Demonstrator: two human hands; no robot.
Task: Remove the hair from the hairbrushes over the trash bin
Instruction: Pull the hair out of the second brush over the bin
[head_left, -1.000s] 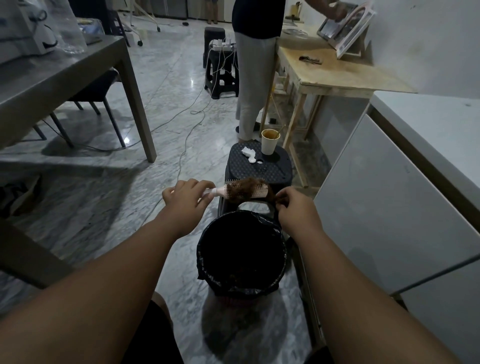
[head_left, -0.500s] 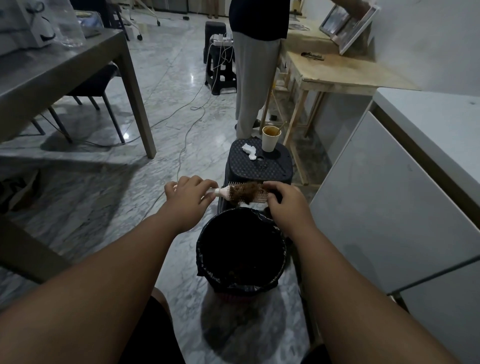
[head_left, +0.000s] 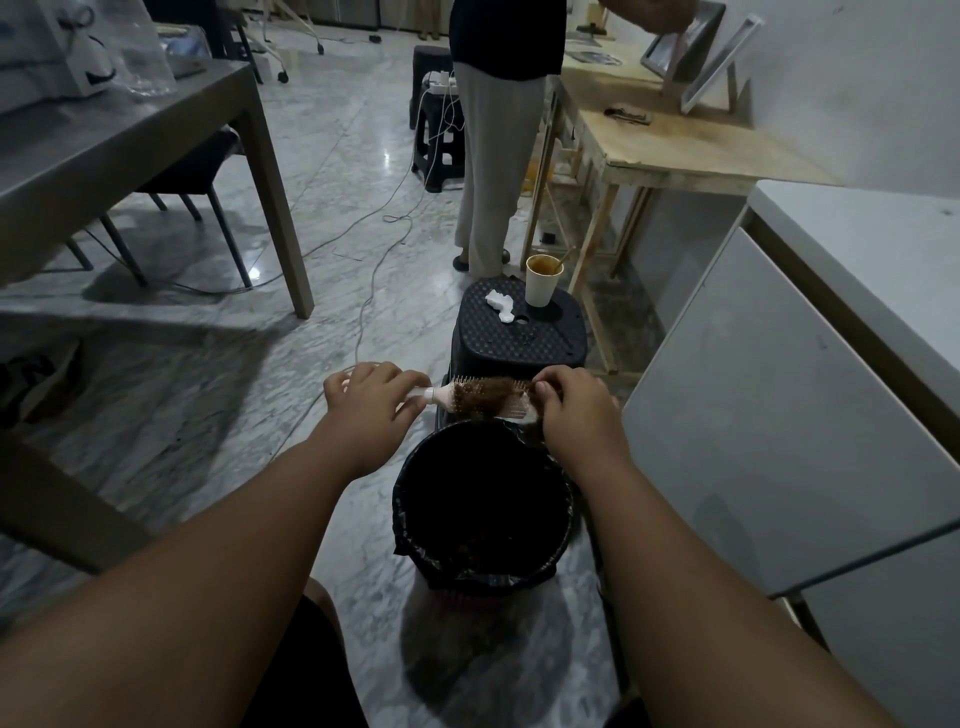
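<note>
A pale pink hairbrush (head_left: 441, 396) lies level above the far rim of the black-lined trash bin (head_left: 415, 525). A thick wad of brown hair (head_left: 485, 397) is tangled in its bristles. My left hand (head_left: 371, 402) grips the handle at the left end. My right hand (head_left: 574, 410) is at the brush's right end, its fingertips pinching the edge of the hair. The bin's inside is dark.
Just beyond the bin stands a black plastic stool (head_left: 519, 332) carrying a paper cup (head_left: 543, 278) and a crumpled white tissue (head_left: 500, 304). A person (head_left: 498, 135) stands behind it by a wooden table (head_left: 691, 140). White cabinet (head_left: 810, 395) at right, grey table (head_left: 119, 150) at left, cables on floor.
My right hand slid left over the brush head, then drew back to its right end, fingertips now on the hair's edge. The left hand kept its grip. The camera tilted a little.
</note>
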